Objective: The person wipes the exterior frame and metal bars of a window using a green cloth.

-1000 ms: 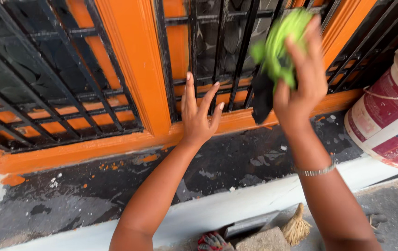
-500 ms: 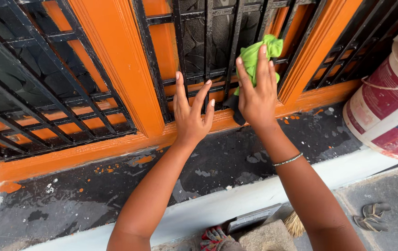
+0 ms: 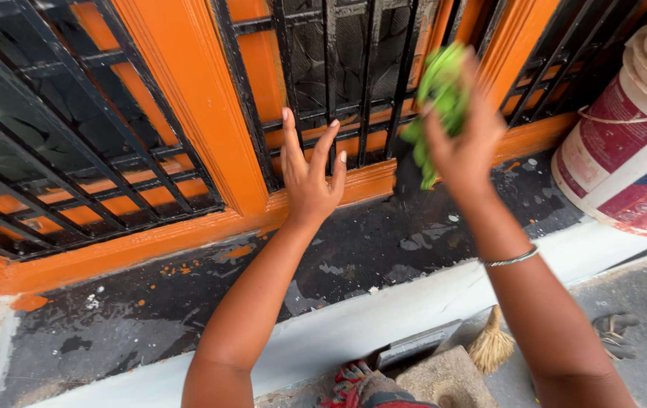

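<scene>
Right hand (image 3: 465, 143) is clenched around a green cloth (image 3: 438, 98), dark and dirty at its hanging lower end, held up in front of the black window grille (image 3: 353, 75), at its right bars; blurred, so can't tell if the cloth actually touches the bars. Left hand (image 3: 310, 177) is empty, fingers spread, palm flat against the lower bars and the orange frame (image 3: 210, 113), looks like bracing. Progress, my read: wiping is mid-way at best. The soiled cloth end suggests some dirt is already off, but I can't pick out a clearly cleaned section on the grille. The left grille panel (image 3: 59, 136) has no hand near it. The dark sill (image 3: 187, 295) below still shows orange paint flecks and pale scuffs, so that looks undone. Paint bucket (image 3: 625, 143) sits at right, small broom (image 3: 491, 344) on the floor below.
</scene>
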